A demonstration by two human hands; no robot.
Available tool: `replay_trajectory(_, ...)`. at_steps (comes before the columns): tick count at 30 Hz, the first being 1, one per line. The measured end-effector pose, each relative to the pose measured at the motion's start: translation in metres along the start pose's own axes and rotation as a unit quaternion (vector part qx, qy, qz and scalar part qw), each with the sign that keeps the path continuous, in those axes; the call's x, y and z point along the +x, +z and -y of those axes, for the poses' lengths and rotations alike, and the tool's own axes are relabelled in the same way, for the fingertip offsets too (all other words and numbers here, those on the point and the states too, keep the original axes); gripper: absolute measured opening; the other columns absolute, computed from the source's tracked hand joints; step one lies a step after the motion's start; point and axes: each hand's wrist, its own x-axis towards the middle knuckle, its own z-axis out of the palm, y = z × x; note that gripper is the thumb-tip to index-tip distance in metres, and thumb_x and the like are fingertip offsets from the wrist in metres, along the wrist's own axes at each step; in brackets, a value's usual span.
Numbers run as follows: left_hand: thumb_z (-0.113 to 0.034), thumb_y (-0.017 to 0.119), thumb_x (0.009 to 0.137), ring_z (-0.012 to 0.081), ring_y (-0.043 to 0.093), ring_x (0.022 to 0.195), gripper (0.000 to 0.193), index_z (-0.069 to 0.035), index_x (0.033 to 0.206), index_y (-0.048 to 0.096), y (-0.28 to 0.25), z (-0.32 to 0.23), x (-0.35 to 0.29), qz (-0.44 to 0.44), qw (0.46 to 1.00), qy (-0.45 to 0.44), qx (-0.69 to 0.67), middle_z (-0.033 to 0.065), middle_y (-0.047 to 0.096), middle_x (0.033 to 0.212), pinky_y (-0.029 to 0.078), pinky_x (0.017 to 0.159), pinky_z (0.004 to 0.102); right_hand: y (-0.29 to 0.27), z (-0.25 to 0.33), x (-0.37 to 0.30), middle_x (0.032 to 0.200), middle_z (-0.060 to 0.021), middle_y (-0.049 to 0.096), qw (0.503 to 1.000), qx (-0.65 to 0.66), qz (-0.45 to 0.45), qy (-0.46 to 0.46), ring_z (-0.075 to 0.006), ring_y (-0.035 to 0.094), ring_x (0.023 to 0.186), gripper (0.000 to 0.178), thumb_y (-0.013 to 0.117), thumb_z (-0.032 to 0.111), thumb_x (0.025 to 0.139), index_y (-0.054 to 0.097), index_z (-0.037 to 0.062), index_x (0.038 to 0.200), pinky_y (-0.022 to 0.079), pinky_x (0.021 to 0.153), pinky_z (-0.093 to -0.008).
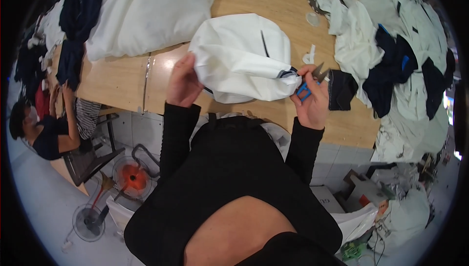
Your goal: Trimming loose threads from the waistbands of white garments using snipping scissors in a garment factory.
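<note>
A white garment (239, 63) with a dark slit-like line and a dark trimmed edge lies bunched over the table in front of me. My left hand (184, 82) is closed on its left edge, thumb on top. At the opposite end my right hand (313, 100) pinches the fabric beside the dark trim. Blue-handled thread snips (304, 91) are held in that same hand, their pointed metal blades sticking up past the fingers. A small dark fabric piece (342, 90) lies just right of the right hand.
White cloth (151, 14) is heaped at the back left of the wooden table (115, 77). White and navy garments (391, 75) pile up on the right. A co-worker (49, 129) sits at the far left. An orange-centred fan (132, 178) and a box (364, 190) are below.
</note>
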Motion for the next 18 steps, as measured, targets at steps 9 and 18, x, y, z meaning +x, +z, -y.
replay_trajectory(9,-0.009,0.064,0.108,0.0251,0.074,0.118,0.027,0.005,0.131,0.068,0.036,0.015,0.007,0.1,0.994,-0.032,0.028,0.0132,0.074,0.125,0.063,0.101,0.044,-0.01,-0.013,0.007,0.123,-0.0067,0.071,0.977,-0.175,-0.124,-0.02,-0.0109,0.066,0.102,0.031,0.057,0.025,0.114,0.065,-0.0008,0.129,0.037,0.055,-0.0222)
replay_trajectory(18,-0.007,0.068,0.105,0.0178,0.074,0.107,0.021,0.002,0.124,0.073,0.051,0.017,0.007,0.082,0.99,-0.017,0.118,0.0081,0.075,0.118,0.064,0.096,0.0394,0.024,-0.015,0.0,0.109,-0.0037,0.074,0.889,-0.399,-0.135,-0.182,-0.0115,0.064,0.093,0.021,0.062,0.008,0.108,0.072,-0.0028,0.122,0.049,0.077,-0.0263)
